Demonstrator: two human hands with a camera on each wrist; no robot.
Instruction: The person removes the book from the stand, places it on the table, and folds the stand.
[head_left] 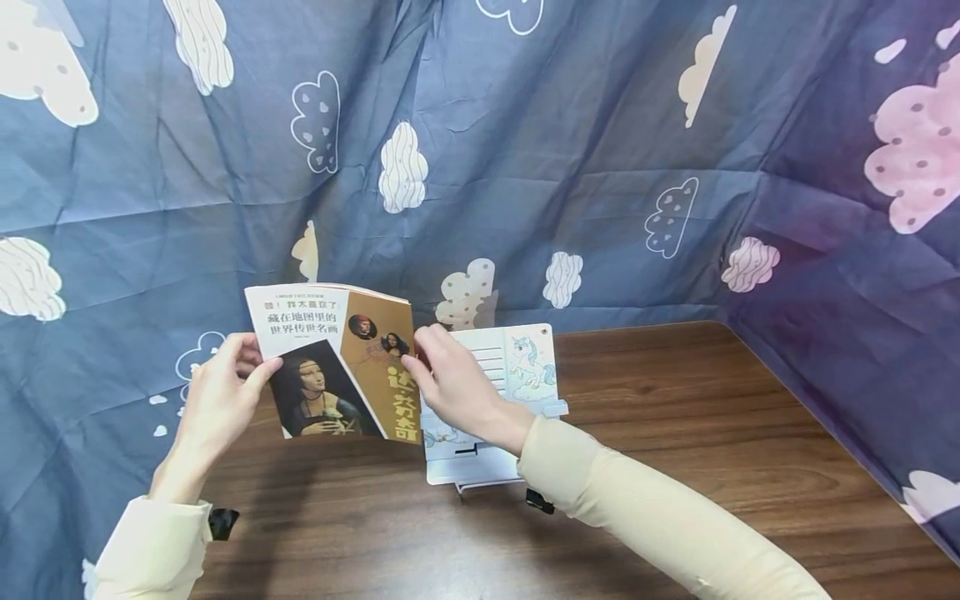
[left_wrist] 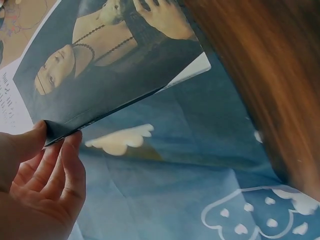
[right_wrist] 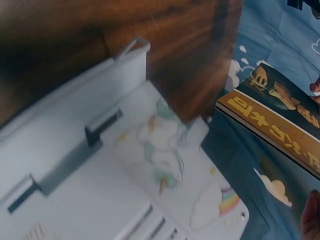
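"Brown wood-grain table [head_left: 750, 433], far edge meeting the blue cloud-print curtain [head_left: 585, 133]. Position of the book?"

"Da Vinci art book [head_left: 337, 375] held up over the table's left part, front cover towards the head camera. Lower edge appears raised off the wood."

"Room around its edges?"

"Top edge: curtain behind. Left edge: likewise, well apart from the stand. Right edge is the tight one: just beside the white unicorn-print bookstand [head_left: 536, 396], overlapping its left side in the head view. Cannot tell whether they touch. Right of the stand, wood runs on to the side curtain."

"Hand poses?"

"Left hand [head_left: 225, 392]: narrow pinch on the book's left edge, thumb on the cover, fingers behind; forearm rises from lower left. Right hand [head_left: 461, 379]: forearm in a cream sleeve [head_left: 645, 508] slants in from lower right, passing in front of the stand."

"Right grip?"

"Holding the book's right edge, thumb on the cover, fingers curled at the edge, tips hidden. Right wrist view shows only a sliver of that hand."
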